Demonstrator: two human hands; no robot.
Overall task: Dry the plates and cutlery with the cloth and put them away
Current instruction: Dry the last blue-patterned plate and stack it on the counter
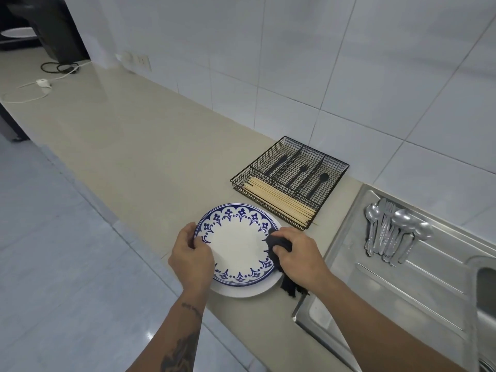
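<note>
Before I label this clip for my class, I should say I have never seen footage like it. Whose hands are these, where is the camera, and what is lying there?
There is no machine here. A person wears a wide-angle camera on the head, looking forward and down, so the one picture shows their own two bare arms.

The left hand grips the near-left rim of a blue-patterned plate. That plate sits on a plain white plate on the beige counter. The right hand holds a dark cloth against the patterned plate's right rim.

Behind the plates stands a black wire cutlery tray holding wooden chopsticks in one compartment. To the right, metal spoons and forks lie in a pile on the steel sink drainboard.
</note>
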